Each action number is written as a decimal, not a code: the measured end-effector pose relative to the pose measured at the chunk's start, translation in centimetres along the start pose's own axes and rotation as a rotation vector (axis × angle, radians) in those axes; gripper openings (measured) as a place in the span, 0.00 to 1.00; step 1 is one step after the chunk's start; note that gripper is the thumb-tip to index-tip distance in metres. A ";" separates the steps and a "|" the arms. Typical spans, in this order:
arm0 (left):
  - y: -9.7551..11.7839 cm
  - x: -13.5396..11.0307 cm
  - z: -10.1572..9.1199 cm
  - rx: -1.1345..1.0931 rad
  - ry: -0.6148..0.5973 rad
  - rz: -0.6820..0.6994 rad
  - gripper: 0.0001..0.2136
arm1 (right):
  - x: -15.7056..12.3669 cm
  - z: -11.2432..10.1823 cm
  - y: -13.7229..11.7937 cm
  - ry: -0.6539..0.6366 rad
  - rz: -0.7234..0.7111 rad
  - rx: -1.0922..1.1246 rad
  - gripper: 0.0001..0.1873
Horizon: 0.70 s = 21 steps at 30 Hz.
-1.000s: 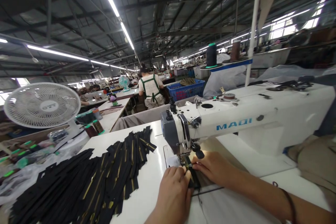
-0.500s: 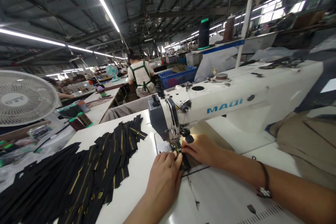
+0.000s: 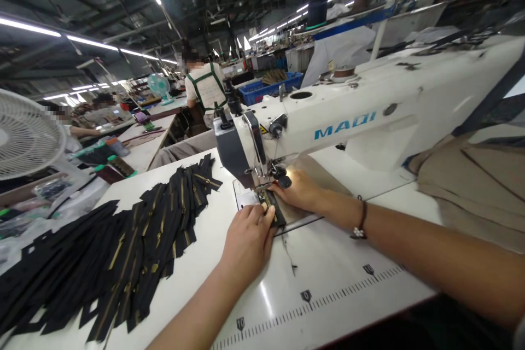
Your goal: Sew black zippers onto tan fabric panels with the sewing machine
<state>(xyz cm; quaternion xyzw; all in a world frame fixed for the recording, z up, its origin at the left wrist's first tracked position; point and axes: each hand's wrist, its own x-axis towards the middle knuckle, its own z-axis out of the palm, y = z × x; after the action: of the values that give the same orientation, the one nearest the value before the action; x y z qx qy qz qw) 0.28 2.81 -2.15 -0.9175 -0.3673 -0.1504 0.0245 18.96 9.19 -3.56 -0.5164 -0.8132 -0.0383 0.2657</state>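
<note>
Across our worktop (image 3: 340, 260), loose zippers (image 3: 158, 224) are lying heaped; our left hand (image 3: 248, 235) is pressing a black zipper (image 3: 278, 217) we are apparently stitching under the sewing machine (image 3: 353, 126), our right hand (image 3: 298, 190) steadying alongside. Whether either grip is pinching, we cannot tell; feeding onward is probably needing straight alignment.

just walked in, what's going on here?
The left hand has its fingers on a black fabric zipper with gold-coloured teeth at a white MAQI sewing machine. The right hand is beside the machine's presser area, over flat tan fabric. More black zippers lie heaped to the left on the white tabletop.
</note>
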 end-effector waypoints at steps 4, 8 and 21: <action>-0.2 -0.2 0.1 -0.114 0.063 -0.028 0.13 | -2.5 -2.2 0.3 0.027 -0.011 0.072 0.08; -0.4 -0.4 0.3 -0.179 0.122 -0.102 0.09 | -6.0 -3.5 -0.8 0.048 -0.207 0.358 0.07; -0.5 -0.8 0.7 -0.238 0.178 -0.146 0.06 | -8.4 -1.4 -1.7 -0.117 -0.300 0.245 0.29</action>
<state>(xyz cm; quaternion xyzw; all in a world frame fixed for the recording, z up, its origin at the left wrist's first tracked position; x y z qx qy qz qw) -0.41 2.77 -3.08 -0.8680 -0.4088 -0.2749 -0.0628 20.79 1.01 -5.93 -0.3547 -0.8936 0.0516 0.2702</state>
